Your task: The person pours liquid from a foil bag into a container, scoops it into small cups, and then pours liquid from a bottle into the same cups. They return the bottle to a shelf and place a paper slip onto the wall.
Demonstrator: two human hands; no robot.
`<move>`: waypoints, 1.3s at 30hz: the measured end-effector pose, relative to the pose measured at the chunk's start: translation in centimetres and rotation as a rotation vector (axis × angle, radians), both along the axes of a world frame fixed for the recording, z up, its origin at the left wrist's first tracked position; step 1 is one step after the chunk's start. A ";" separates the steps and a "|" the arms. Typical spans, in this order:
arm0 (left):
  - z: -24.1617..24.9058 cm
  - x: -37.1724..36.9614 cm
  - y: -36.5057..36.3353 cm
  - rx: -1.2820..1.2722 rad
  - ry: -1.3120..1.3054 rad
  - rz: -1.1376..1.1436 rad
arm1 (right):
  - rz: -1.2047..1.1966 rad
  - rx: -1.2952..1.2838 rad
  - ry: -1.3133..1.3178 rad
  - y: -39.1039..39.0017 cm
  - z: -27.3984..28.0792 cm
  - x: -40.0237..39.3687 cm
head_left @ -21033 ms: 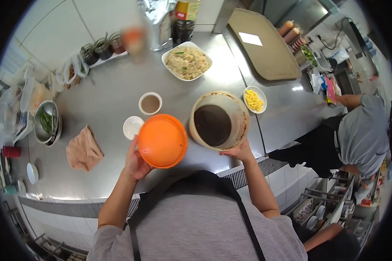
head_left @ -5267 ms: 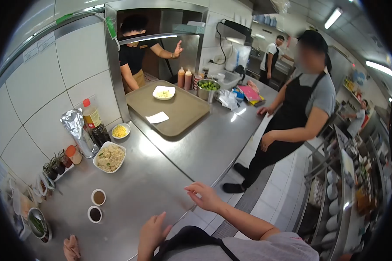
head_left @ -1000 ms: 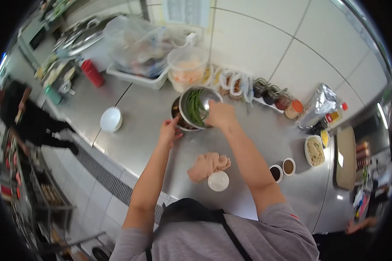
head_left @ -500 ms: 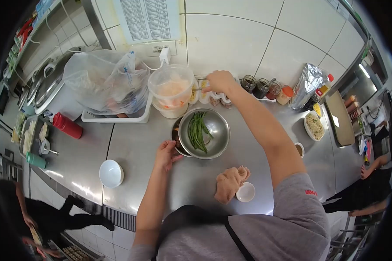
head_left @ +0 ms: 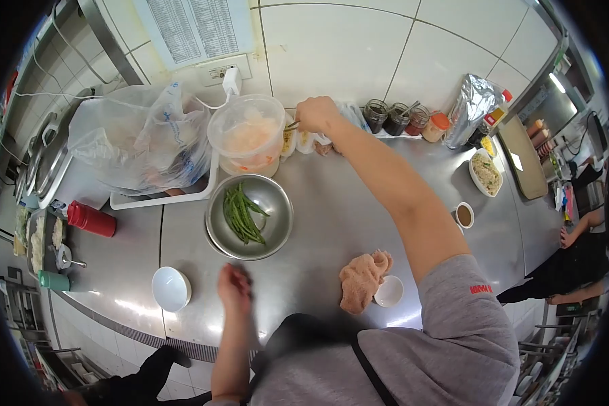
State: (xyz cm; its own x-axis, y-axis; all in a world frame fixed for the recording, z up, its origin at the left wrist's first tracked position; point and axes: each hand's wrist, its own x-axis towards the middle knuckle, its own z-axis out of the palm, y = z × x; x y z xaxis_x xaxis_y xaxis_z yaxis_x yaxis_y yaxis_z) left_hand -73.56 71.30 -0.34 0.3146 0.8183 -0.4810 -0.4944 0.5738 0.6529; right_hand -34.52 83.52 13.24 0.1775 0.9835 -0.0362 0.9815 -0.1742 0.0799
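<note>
Right hand reaching to the small tubs at the wall, left hand hovering low.

The right hand is closed around a thin utensil, its tip at the small tubs just beside the large plastic container. The utensil looks light and stiff, best pinched near its upper end. The left hand is blurred; whether it is open I cannot tell. Just beyond it sits the steel bowl of green beans.
</note>
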 end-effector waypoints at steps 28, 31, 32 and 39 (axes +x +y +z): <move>3.2 24.1 -11.8 2.082 0.246 -1.571 | -0.243 0.243 0.888 -5.3 -0.5 4.2; 3.2 23.5 -10.0 1.895 0.253 -1.206 | -0.280 0.290 0.935 -6.6 1.2 4.3; 3.4 23.5 -9.0 1.628 0.360 -1.118 | -0.276 0.302 0.972 -7.3 1.9 4.4; 1.0 22.5 0.2 0.875 0.752 -0.447 | -0.203 0.217 1.048 -14.5 5.5 2.6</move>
